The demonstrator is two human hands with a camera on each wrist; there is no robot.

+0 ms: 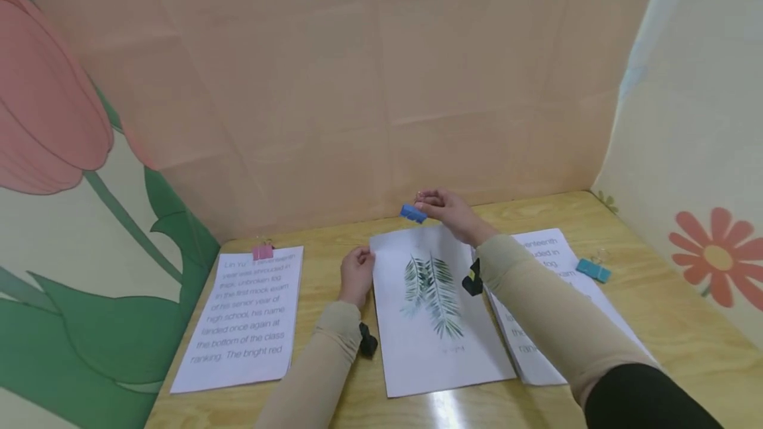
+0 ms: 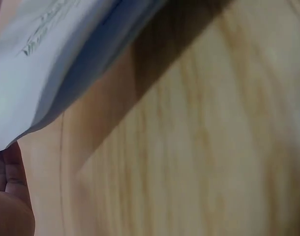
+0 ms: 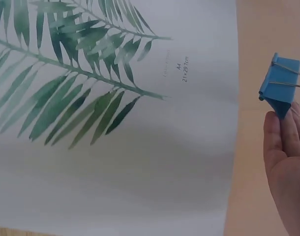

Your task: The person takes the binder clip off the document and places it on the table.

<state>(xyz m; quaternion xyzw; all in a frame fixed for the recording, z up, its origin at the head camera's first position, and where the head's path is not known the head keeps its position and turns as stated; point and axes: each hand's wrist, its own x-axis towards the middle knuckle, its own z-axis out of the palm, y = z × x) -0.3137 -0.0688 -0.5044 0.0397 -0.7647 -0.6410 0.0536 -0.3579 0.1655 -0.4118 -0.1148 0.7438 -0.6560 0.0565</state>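
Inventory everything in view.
Wooden table: 1, tan, foreground.
Backdrop: 1, peach, behind table.
Tulip mural: 1, pink and green, left.
Flower mural: 1, red, right.
Left text page: 1, white, table's left.
Right text page: 1, white, table's right.
Leaf-print sheet: 1, white and green, centre.
Left binder clip: 1, pink, left page's top.
Middle binder clip: 1, blue, near sheet's top.
Right binder clip: 1, teal, right page's edge.
Left hand: 1, bare, gripping sheet's edge.
Right hand: 1, bare, pinching middle clip.
Sleeves: 2, beige, forearms.
Wrist devices: 2, black, wrists.
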